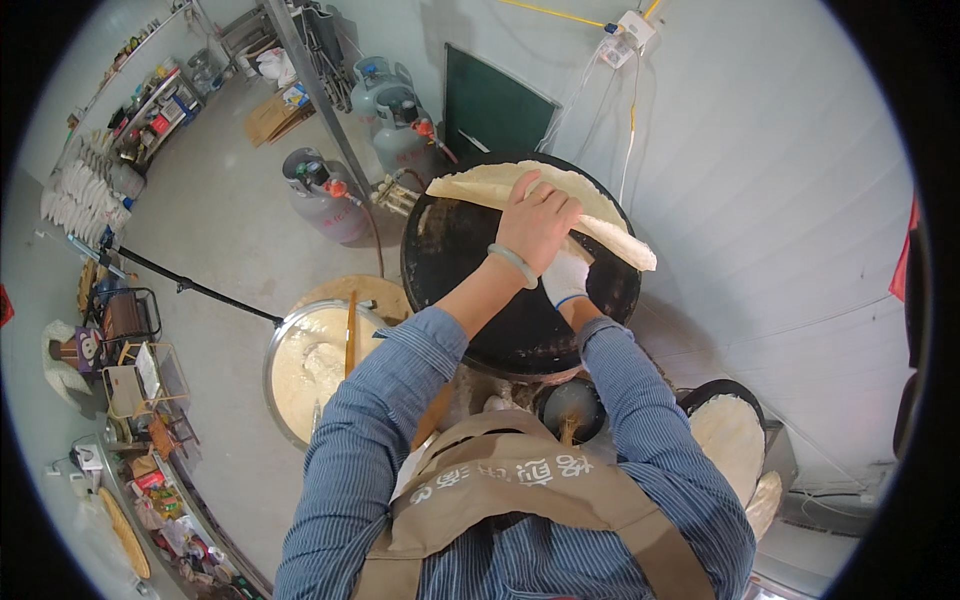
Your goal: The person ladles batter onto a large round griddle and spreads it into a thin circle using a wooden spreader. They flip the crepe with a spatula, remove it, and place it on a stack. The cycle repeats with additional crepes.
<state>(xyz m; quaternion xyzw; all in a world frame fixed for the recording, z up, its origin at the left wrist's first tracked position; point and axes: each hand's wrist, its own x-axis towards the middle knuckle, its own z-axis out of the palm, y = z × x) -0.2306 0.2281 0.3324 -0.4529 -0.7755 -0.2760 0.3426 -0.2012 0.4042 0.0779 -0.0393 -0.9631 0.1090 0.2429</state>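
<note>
A wide round black griddle [517,322] lies before me. On its far side is a large thin pale flatbread [592,187], its near edge lifted and folded back. My bare left hand [536,217], with a bangle at the wrist, lies over that edge, fingers bent; its grip is partly hidden. Just below and right, my right hand [566,277] wears a white glove and is closed on a flat wooden scraper [580,250], part of which shows beside the left hand. The scraper's far end is hidden under the flatbread and left hand.
A metal basin of batter [292,375] stands left, a wooden stick [350,337] across it. Gas cylinders [330,206] with hoses stand beyond. A dark bowl [574,405] holds a brush near me. More flatbreads [727,442] lie at right. A metal post [319,97] rises behind.
</note>
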